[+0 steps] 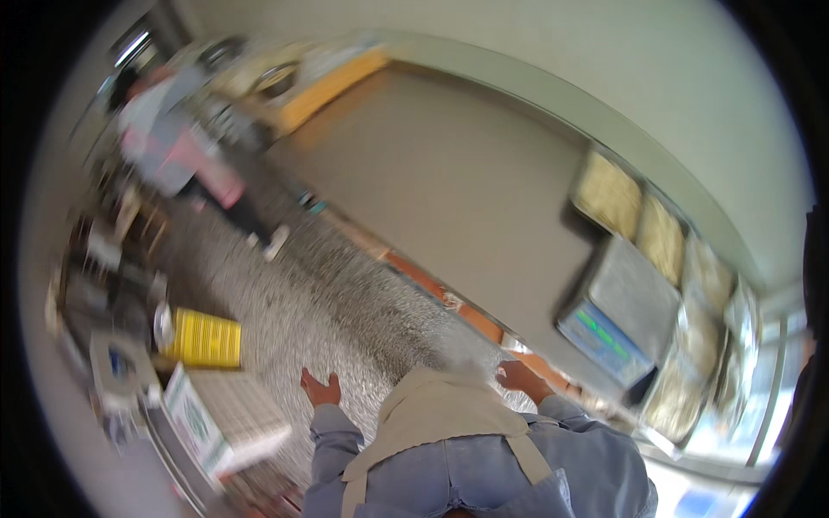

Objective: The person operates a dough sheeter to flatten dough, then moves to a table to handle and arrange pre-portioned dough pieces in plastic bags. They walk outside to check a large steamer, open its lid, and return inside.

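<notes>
My left hand (321,388) hangs above the grey speckled floor on the left of my body, its fingers apart and nothing in them. On the other side, my right hand (522,378) hovers by the front edge of the long counter (449,155). Its fingers are loosely bent and somewhat blurred, with no object visible in them. I cannot tell whether it touches the edge. A light beige apron (440,410) covers my front. On the counter beyond my right hand stands a weighing scale (626,302) with a lit green display.
Trays of pale food (607,194) line the wall behind the scale. To the left are a yellow basket (204,337), a white carton (229,419) and a small scale (125,367). A person (177,142) in grey and pink is farther along the aisle. A wooden board (332,86) stands on the counter's far end.
</notes>
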The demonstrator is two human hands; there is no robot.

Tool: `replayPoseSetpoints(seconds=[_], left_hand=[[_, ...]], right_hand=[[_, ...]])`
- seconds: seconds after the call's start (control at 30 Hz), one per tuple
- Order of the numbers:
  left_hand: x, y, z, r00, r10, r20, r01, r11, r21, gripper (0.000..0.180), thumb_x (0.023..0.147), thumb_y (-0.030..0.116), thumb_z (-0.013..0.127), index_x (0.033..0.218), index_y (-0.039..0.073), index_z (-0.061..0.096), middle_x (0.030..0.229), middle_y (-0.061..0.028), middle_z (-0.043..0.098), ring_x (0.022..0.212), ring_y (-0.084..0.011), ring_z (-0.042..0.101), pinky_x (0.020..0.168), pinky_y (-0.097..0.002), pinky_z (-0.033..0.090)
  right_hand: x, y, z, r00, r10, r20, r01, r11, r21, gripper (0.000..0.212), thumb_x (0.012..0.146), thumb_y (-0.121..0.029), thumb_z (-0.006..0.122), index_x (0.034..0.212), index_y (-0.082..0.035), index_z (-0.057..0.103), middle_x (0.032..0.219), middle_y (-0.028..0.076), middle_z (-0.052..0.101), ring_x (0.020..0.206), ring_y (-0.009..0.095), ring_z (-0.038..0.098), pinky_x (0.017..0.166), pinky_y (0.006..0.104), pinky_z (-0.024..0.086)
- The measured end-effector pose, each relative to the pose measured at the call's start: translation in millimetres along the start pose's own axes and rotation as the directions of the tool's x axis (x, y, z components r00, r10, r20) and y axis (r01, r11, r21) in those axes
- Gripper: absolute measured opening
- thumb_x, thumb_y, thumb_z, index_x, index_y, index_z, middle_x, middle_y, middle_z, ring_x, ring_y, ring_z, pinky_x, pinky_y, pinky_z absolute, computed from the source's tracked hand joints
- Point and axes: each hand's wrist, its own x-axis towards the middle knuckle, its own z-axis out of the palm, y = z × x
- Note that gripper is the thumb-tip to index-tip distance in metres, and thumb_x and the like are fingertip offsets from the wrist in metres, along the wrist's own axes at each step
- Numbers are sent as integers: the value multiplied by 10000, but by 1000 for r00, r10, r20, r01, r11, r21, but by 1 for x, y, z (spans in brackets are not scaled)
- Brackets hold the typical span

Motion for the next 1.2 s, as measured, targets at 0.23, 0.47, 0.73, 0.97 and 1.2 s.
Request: replayPoseSetpoints(seconds=[0.23,0.47,0.73,0.97,1.2], left_hand=[[31,85,86,738,358,571,-496,863,100,812,734,230,642,1329,-20,150,1335,-242,207,1231,-379,251,997,-426,282],[-52,169,134,296,514,805,-827,560,-54,764,763,198,618,1342,24,151,1363,-209,186,1254,-359,223,1020,-418,257],[-267,161,170,-305,493,815,-866,213,-453,779,699,192,642,1316,10,203,1313,-236,257,1214,-378,280,1000,-414,275],[-503,138,174,-656,397,642,-715,-53,-698,773,693,218,646,1306,3,226,1295,-222,288,1187,-367,320,981,-400,299],[-665,142,179,-827,320,462,-535,-197,-822,750,719,174,623,1326,17,211,1307,-200,292,1189,-368,315,979,-408,289]], right_hand=[[-131,11,90,717,635,-286,-520,761,387,270,752,-248,542,890,-20,581,896,182,604,884,349,564,775,425,447],[-266,-77,268,386,919,80,-681,226,696,311,726,-232,495,902,-6,617,937,191,603,914,345,563,778,417,456],[-359,-127,390,228,933,277,-502,-131,855,353,722,-281,494,912,-16,629,970,190,598,953,347,553,813,412,447],[-473,-114,435,-88,957,278,-359,-291,887,295,743,-257,558,903,-18,621,928,196,601,906,350,562,792,412,446],[-573,-34,402,-347,934,80,-147,-139,979,398,749,-217,577,1058,29,530,1139,241,492,1057,368,476,890,404,395]])
